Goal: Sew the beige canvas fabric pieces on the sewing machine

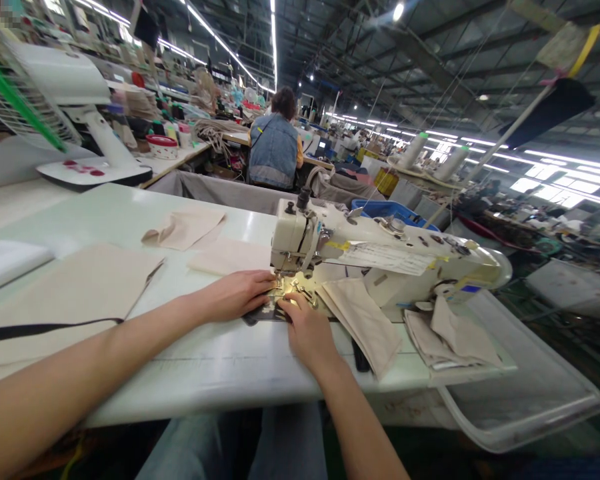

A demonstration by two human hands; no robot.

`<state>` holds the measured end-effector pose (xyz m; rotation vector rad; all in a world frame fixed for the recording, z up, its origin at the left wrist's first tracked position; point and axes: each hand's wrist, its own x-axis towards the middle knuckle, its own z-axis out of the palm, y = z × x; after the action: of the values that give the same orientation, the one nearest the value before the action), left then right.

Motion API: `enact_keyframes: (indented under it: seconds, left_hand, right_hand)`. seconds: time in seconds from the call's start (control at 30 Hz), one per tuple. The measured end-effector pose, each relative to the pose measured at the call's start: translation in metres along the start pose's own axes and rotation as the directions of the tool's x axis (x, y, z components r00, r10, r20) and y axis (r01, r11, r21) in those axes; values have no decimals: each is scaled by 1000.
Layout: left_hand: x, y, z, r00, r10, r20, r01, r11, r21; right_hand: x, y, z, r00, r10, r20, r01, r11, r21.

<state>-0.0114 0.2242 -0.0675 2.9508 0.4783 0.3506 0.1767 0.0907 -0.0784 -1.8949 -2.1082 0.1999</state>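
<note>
A cream sewing machine [380, 257] stands on the white table [205, 373]. My left hand [237, 293] lies flat with its fingers stretched toward the needle area, pressing on a small piece under the presser foot [287, 287]. From the near side my right hand [307, 330] reaches the same spot, fingers curled down on that piece. What lies under the fingers is lit brightly and hard to make out. A folded beige fabric piece [363, 323] rests just right of my right hand.
Beige fabric pieces [185, 229] and a large beige panel with a black strap [70, 293] lie on the left. A desk fan [75, 113] stands far left. A clear plastic bin [525, 393] hangs at the table's right end. A person in a denim vest [275, 143] sits ahead.
</note>
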Motion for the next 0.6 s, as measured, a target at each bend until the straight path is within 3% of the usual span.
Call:
enact_keyframes:
  seconds: [0.6]
  left_hand:
    - [3,-5,1,999,9,-47,-12,998,-54]
  right_hand:
    - [-4,-2,3,999,10,-33,-10,1000,27]
